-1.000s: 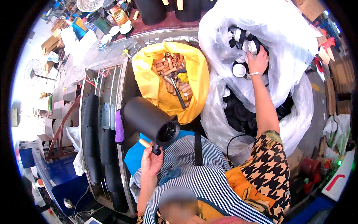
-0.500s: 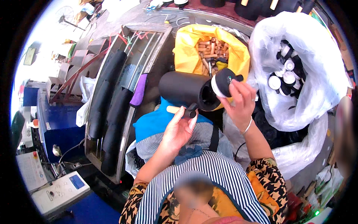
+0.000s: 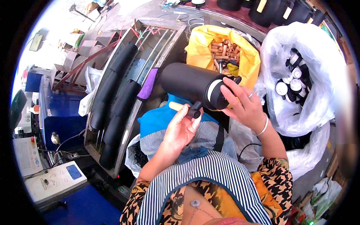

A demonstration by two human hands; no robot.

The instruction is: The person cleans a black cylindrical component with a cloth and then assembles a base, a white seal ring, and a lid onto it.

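Near: striped apron [image 3: 210,168] over a houndstooth top, at the bottom of the view.

Two hands, both busy. Left hand [image 3: 180,129]: fingers curled loosely, thumb and forefinger pinching a short wooden handle [image 3: 175,106] with a small black tip [image 3: 195,112]. That tip sits against the lower rim of the cylinder. Right hand [image 3: 243,107]: fingers spread and cupped over the cylinder's end face, palm toward it, one ring and one bangle on that arm. It steadies the end rather than closing fully around it.

One black cylinder [image 3: 191,84], held mid-air above the lap, lying roughly horizontal, end toward the right hand. Matte black, smooth wall, thick. A white ring shows at the capped end, and a small black nub pokes out past the fingers. Can't tell whether the end cap is seated.

Under it: one blue cloth [image 3: 157,120] on the lap.

Left: one metal rack [image 3: 150,56] with rods, carrying about four long black tubes [image 3: 112,82]; count is uncertain where they overlap. One purple piece [image 3: 148,84] hangs on the rack's edge.

Behind: one yellow bag [image 3: 202,45], open, full of short wooden pegs [image 3: 223,50], too many to count.

Right: one clear plastic bag [image 3: 318,75] holding black caps with white faces [image 3: 290,84], roughly eight visible.

Far left: a white control box [image 3: 52,182] with a blue screen.
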